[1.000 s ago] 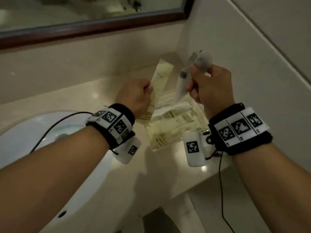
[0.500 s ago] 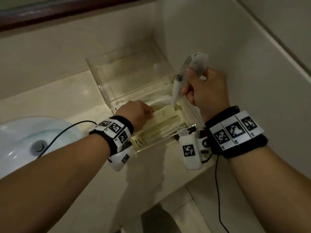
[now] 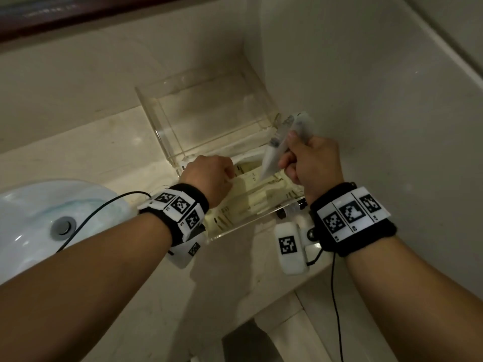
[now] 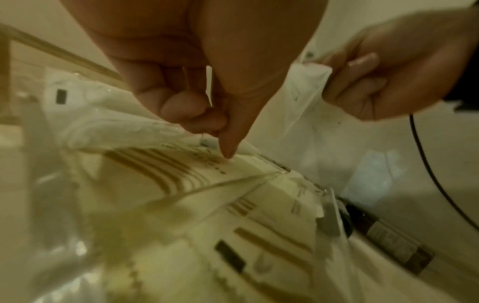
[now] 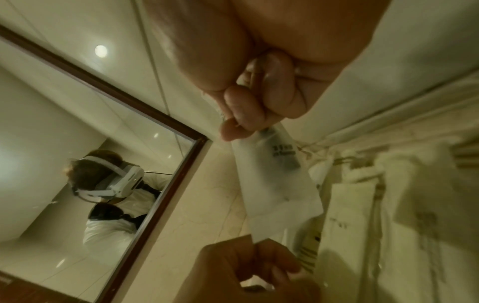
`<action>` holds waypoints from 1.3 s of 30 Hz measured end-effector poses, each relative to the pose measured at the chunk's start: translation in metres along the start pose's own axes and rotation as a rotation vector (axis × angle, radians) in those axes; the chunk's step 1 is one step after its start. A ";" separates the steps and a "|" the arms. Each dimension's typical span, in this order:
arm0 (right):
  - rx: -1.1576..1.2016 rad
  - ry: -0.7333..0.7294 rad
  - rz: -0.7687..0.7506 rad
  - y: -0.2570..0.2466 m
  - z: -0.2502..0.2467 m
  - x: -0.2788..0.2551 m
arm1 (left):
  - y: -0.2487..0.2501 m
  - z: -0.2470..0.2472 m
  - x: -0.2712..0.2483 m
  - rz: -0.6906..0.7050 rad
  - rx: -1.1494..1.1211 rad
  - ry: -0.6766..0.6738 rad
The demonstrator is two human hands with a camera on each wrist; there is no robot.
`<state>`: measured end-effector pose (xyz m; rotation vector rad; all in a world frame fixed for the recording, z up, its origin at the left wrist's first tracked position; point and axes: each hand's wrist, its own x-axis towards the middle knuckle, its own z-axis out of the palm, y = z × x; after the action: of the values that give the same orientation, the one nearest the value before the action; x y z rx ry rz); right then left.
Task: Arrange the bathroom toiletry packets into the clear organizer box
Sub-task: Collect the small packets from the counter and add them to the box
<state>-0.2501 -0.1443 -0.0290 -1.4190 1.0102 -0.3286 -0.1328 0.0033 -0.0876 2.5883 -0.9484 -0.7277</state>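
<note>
The clear organizer box (image 3: 243,226) sits in the counter's corner with its lid (image 3: 209,113) leaning back open. Several cream packets (image 3: 264,198) with brown print lie inside it. My left hand (image 3: 209,176) reaches into the box's left end and pinches the edge of the top cream packet (image 4: 181,170) between thumb and curled fingers. My right hand (image 3: 311,163) hovers over the box's right end, gripping frosted white packets (image 3: 277,147) that point down into the box. In the right wrist view the frosted packet (image 5: 277,184) hangs from my fingers (image 5: 249,114).
A small dark tube (image 3: 290,211) lies on the counter against the box's front right corner. The white sink (image 3: 39,218) with its drain is at the left. Tiled walls close in behind and to the right. The counter's front edge (image 3: 300,291) is close by.
My left hand brought the cream packet down from upright and laid it into the box. My right hand came lower with the frosted packets, toward the box's right end.
</note>
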 end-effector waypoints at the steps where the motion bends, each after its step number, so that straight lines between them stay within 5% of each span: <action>1: 0.011 0.005 0.034 0.004 0.001 0.001 | -0.001 -0.002 0.000 -0.018 -0.040 0.014; 7: 0.044 0.002 0.202 0.027 0.019 0.004 | -0.006 -0.018 -0.002 -0.035 -0.156 0.161; 20: 0.062 -0.066 0.475 0.048 0.053 -0.001 | -0.016 -0.033 -0.007 -0.089 -0.231 0.223; 34: -0.206 -0.004 0.379 0.046 0.070 0.004 | -0.024 -0.043 -0.013 -0.121 -0.308 0.347; 39: -0.505 0.040 0.028 0.043 0.067 -0.003 | -0.031 -0.043 -0.012 -0.130 -0.308 0.343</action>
<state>-0.2186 -0.0900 -0.0776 -1.8528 1.1972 -0.0798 -0.1010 0.0387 -0.0605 2.4069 -0.5235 -0.4008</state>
